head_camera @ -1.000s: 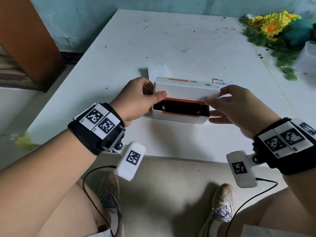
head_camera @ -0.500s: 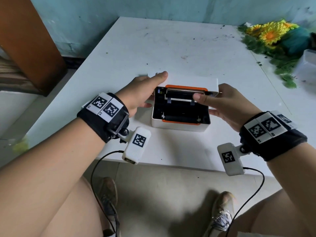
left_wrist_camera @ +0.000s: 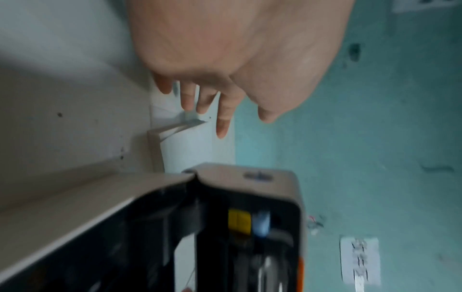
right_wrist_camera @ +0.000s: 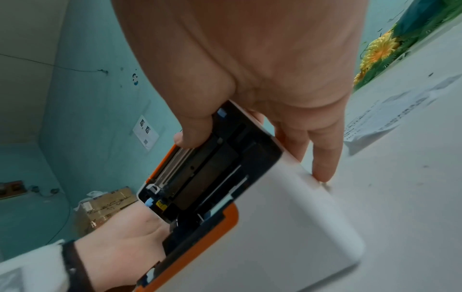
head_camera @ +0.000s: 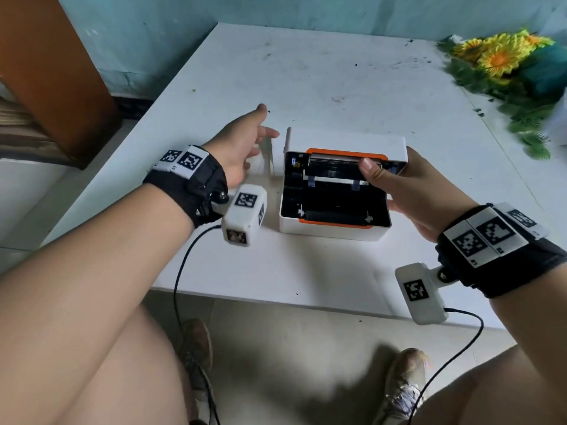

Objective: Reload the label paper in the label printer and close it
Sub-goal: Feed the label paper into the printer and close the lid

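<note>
The white label printer [head_camera: 331,228] with orange trim sits near the table's front edge. Its lid [head_camera: 346,139] is swung up and back, showing the black paper bay with no roll visible in it. My right hand [head_camera: 389,173] pinches the lid's right end, thumb on the inner side and fingers behind it; the right wrist view shows the same grip [right_wrist_camera: 250,126] on the lid [right_wrist_camera: 220,158]. My left hand [head_camera: 260,127] is off the printer, fingers spread and straight, over a white folded stack of label paper [head_camera: 266,154] just left of the printer. In the left wrist view the fingers [left_wrist_camera: 222,126] hover above that stack [left_wrist_camera: 190,146].
The white table [head_camera: 306,72] carries artificial sunflowers [head_camera: 503,56] at the back right and a printed sheet [right_wrist_camera: 390,114] right of the printer. A brown cabinet [head_camera: 52,78] stands off the table's left side. A cardboard box [right_wrist_camera: 107,207] is on the floor.
The lid went from nearly closed to fully tilted back. My left hand let go of the printer's left side and moved left toward the paper stack. My right hand stayed on the lid.
</note>
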A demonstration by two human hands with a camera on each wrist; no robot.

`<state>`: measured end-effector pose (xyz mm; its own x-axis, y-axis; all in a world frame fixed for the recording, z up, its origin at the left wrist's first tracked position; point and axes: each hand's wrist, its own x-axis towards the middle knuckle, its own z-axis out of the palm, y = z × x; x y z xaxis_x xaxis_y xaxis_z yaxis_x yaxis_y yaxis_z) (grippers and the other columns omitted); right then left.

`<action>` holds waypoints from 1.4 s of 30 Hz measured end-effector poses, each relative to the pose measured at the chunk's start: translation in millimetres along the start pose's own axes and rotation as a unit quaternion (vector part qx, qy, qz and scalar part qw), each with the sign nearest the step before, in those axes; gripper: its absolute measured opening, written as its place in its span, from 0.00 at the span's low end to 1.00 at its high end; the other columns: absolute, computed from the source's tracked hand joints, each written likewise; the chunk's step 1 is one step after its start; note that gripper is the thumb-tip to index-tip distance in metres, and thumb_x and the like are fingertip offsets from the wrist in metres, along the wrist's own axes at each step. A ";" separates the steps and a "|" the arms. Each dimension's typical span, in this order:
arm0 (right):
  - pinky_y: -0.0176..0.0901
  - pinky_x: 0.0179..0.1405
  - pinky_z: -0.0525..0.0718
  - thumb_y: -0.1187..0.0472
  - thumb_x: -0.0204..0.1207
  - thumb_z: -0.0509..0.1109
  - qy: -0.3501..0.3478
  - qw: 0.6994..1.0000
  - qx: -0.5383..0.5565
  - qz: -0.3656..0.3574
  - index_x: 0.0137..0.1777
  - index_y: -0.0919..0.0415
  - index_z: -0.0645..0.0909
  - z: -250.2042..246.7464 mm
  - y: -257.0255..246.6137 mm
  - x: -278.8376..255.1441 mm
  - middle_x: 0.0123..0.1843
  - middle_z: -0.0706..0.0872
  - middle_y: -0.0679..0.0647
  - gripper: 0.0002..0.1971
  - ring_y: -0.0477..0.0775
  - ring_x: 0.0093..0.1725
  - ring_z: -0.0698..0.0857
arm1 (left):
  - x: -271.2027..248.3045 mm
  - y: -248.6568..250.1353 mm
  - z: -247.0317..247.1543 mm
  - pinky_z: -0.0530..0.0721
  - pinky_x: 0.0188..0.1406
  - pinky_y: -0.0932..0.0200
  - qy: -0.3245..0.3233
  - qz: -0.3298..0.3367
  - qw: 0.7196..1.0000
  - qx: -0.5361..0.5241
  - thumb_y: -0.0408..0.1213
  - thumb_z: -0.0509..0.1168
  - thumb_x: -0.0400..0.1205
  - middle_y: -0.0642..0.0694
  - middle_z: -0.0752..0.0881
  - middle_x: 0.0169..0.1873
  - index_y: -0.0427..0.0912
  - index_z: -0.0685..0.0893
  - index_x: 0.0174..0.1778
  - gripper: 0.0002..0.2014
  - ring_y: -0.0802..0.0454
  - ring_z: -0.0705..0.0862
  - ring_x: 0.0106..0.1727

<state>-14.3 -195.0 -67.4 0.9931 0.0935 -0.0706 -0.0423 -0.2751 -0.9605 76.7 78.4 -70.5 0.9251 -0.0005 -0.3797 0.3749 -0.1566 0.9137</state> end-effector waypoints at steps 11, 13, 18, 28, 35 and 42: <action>0.71 0.83 0.81 0.16 0.51 0.82 0.008 1.000 -0.007 0.009 0.81 0.45 0.80 -3.1 1.9 -0.6 0.74 0.92 0.41 0.58 0.54 0.79 0.88 | 44.1 -22.0 -0.4 0.72 0.84 0.33 -0.070 0.009 0.997 0.026 0.32 0.79 0.53 0.35 0.80 0.81 0.45 0.77 0.85 0.56 0.31 0.77 0.83; 0.71 0.83 0.81 0.17 0.54 0.82 0.003 1.000 -0.009 0.013 0.80 0.45 0.80 -3.4 2.0 0.1 0.74 0.92 0.41 0.56 0.54 0.79 0.88 | 36.8 -13.2 -4.8 0.74 0.83 0.35 -0.070 0.011 0.997 0.036 0.33 0.81 0.55 0.37 0.70 0.88 0.51 0.64 0.92 0.64 0.34 0.76 0.84; 0.71 0.82 0.82 0.30 0.69 0.79 -0.007 1.000 -0.011 0.025 0.81 0.44 0.81 -5.3 0.6 1.8 0.73 0.93 0.42 0.40 0.54 0.77 0.89 | 44.8 -6.6 -11.2 0.75 0.83 0.46 -0.059 0.042 0.975 0.209 0.46 0.88 0.69 0.34 0.75 0.85 0.49 0.70 0.90 0.53 0.35 0.78 0.83; 0.76 0.81 0.81 0.42 0.83 0.78 -0.023 0.998 -0.007 0.065 0.76 0.39 0.85 -8.0 -6.8 -1.0 0.72 0.94 0.41 0.21 0.53 0.76 0.90 | 45.4 2.4 -0.1 0.79 0.65 0.52 -0.044 0.099 0.882 0.459 0.39 0.75 0.82 0.37 0.80 0.81 0.44 0.70 0.88 0.38 0.35 0.83 0.76; 0.62 0.76 0.88 0.64 0.80 0.83 -0.036 0.996 0.013 0.076 0.72 0.49 0.89 -6.7 -18.0 -5.5 0.65 0.98 0.48 0.22 0.51 0.66 0.96 | 51.6 1.4 2.4 0.74 0.82 0.46 -0.069 0.100 0.864 0.488 0.43 0.71 0.81 0.43 0.72 0.87 0.46 0.56 0.94 0.46 0.40 0.76 0.83; 0.60 0.74 0.91 0.73 0.71 0.88 -0.010 0.997 0.005 0.080 0.71 0.57 0.88 -7.7 -21.4 -4.3 0.63 0.99 0.53 0.28 0.54 0.63 0.98 | 43.5 2.2 8.8 0.74 0.57 0.55 -0.077 0.152 0.817 0.550 0.38 0.71 0.85 0.44 0.86 0.56 0.48 0.78 0.56 0.09 0.43 0.81 0.56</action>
<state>-16.8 -196.9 -44.5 0.9712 0.0673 -0.2284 -0.2016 -0.2779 -0.9392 117.2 69.4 -86.3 0.9149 -0.3168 -0.2502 -0.2313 -0.9194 0.3182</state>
